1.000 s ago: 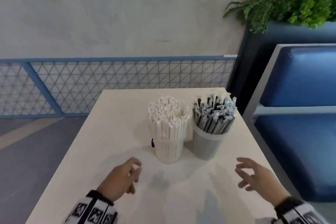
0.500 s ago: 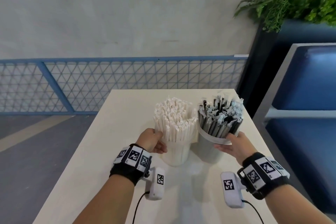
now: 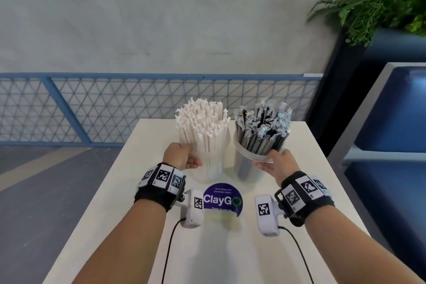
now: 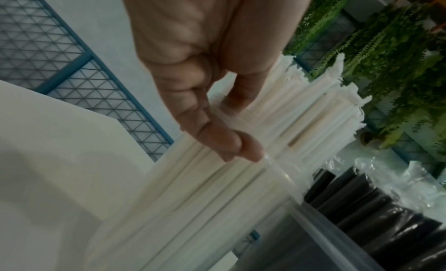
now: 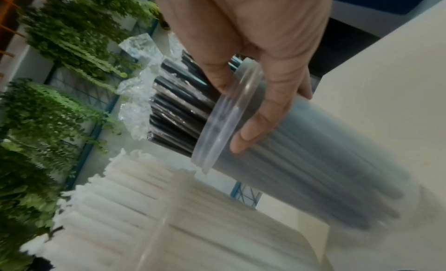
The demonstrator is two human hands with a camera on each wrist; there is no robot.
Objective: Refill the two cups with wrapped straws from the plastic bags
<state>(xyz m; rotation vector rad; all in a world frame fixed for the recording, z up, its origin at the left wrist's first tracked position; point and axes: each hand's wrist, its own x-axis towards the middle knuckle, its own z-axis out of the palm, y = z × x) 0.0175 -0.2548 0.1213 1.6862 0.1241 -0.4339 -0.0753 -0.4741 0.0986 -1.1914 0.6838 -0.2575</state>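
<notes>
Two clear plastic cups stand side by side on the white table (image 3: 143, 191). The left cup (image 3: 208, 168) is packed with white paper-wrapped straws (image 3: 202, 127). The right cup (image 3: 245, 163) holds black straws in clear wrappers (image 3: 262, 129). My left hand (image 3: 182, 157) grips the left cup from its left side; in the left wrist view its fingers (image 4: 217, 139) curl over the white straws (image 4: 205, 189) at the rim. My right hand (image 3: 276, 163) grips the right cup just under its rim, as the right wrist view shows, fingers (image 5: 255, 126) wrapped round the cup (image 5: 313, 170). No plastic bag is in view.
A round purple ClayGo sticker (image 3: 222, 199) lies on the table just in front of the cups. A blue mesh railing (image 3: 92, 108) runs behind the table. A blue bench (image 3: 391, 140) and a dark planter with ferns (image 3: 380, 7) stand at the right.
Both hands reached forward from the near table edge and took hold of the cups, left on the white-straw cup, right on the black-straw cup. The purple sticker now shows in front of the cups.
</notes>
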